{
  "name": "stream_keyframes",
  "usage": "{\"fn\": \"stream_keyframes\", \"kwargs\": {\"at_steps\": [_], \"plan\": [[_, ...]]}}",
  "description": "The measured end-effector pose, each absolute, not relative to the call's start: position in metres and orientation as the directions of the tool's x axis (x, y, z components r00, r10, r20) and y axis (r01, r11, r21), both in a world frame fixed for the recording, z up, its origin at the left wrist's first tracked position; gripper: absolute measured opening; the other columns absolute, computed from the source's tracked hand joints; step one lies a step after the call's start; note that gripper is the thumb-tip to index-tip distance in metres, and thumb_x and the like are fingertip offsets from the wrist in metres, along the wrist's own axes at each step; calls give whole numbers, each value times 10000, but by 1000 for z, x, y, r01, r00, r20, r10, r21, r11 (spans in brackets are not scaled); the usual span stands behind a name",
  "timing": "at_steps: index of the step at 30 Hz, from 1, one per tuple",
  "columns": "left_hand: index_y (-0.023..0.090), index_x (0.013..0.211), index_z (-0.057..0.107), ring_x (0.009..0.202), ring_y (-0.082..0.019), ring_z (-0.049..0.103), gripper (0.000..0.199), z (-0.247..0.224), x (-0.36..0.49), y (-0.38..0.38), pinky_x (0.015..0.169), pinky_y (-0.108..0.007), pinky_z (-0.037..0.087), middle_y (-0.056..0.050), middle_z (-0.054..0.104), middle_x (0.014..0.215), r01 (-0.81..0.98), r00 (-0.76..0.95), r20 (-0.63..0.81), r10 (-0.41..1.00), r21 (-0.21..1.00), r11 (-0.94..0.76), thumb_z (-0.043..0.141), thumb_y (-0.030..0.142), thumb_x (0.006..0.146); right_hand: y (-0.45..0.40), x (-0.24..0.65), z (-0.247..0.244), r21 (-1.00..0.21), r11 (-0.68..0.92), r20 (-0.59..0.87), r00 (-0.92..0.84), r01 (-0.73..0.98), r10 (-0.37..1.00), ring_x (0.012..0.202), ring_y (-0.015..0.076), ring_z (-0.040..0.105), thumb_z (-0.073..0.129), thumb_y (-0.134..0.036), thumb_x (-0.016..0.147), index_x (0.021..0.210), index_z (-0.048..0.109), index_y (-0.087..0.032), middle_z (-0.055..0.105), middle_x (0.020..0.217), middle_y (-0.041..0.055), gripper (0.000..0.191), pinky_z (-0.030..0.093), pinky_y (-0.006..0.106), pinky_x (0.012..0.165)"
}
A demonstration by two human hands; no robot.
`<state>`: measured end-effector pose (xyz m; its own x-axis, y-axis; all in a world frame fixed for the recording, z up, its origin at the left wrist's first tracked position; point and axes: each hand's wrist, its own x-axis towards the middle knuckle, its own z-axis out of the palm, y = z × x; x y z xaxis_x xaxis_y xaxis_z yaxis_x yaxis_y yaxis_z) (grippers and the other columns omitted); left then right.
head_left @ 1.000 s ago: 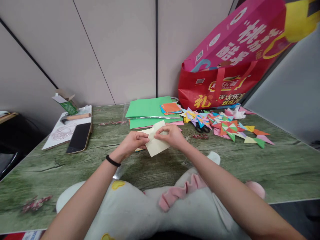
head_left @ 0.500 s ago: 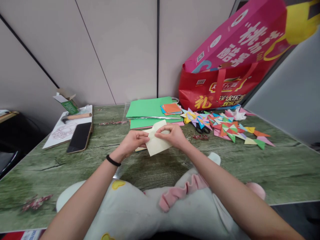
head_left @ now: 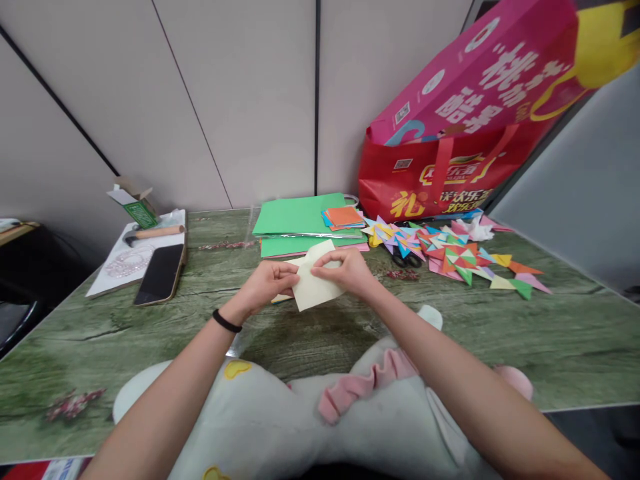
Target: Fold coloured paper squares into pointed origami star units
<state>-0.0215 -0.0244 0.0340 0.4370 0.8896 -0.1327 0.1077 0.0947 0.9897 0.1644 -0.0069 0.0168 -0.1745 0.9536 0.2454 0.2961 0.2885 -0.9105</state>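
Note:
A pale yellow sheet of paper [head_left: 315, 291] is held up above the table between my two hands. My left hand [head_left: 273, 283] pinches its left edge between thumb and fingers; a black band circles that wrist. My right hand [head_left: 347, 270] grips the upper right part, thumb and forefinger pressed on the paper near a bent-over upper corner. Partly hidden behind my left fingers, more paper with a yellowish edge [head_left: 283, 299] lies on the table. A pale plush [head_left: 280, 407] with a pink ruffle fills the space between my forearms.
Green paper sheets [head_left: 295, 215] lie ahead, with small coloured squares [head_left: 344, 217] on top. Folded paper pieces [head_left: 450, 250] and black scissors [head_left: 407, 260] are at right, before a red bag [head_left: 395, 173]. At left are a phone [head_left: 160, 273], a hammer [head_left: 155, 233] and a small green box [head_left: 137, 207].
Both hands keep nearly the same grip on the yellow paper. The whole view has shifted very slightly; nothing else has visibly moved.

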Motion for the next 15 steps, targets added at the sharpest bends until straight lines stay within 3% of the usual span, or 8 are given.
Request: {"fn": "stream_keyframes", "kwargs": {"at_steps": [15], "plan": [[97,904,656,707,-139,631,293,34,-22,-24,723,-300,513,-63,692,790,109,433,-132,892,990,93,672,267,666,-7,165,17,-934,231,188,-176,274,966,579,109,524,686,-289,562,626,663,-139,654,714,38,164,371,222,516]]}}
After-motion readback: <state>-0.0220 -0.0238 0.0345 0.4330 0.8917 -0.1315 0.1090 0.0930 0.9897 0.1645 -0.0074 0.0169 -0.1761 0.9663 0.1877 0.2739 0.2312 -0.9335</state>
